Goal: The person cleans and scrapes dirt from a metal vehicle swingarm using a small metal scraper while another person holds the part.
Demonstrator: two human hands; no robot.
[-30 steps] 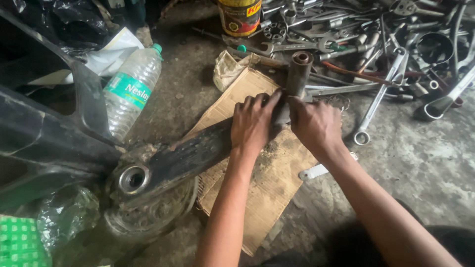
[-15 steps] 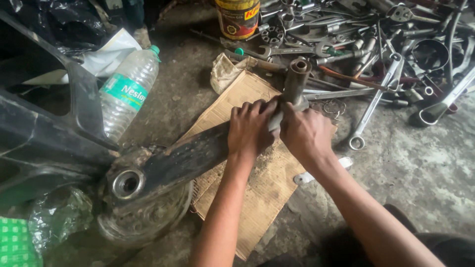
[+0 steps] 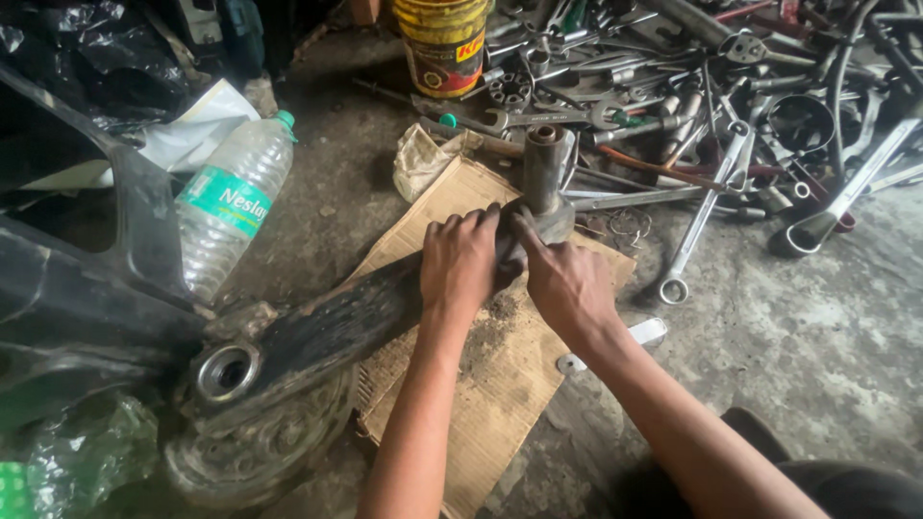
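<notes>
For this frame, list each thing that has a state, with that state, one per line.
left hand: palm down, gripping the black metal arm
right hand: pressed on the arm's end, beside the upright metal sleeve
black metal arm: lying across the cardboard
plastic bottle: capped, leaning
yellow bucket: upright
cardboard: flattened, dirty

grimy, dimly lit concrete floor [image 3: 817, 327]

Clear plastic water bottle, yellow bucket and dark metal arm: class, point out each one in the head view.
Clear plastic water bottle [image 3: 231, 207]: head view, on its green label band.
Yellow bucket [image 3: 440, 43]: head view, on its front wall.
Dark metal arm [image 3: 327, 322]: head view, on the bare middle of its shaft.
</notes>
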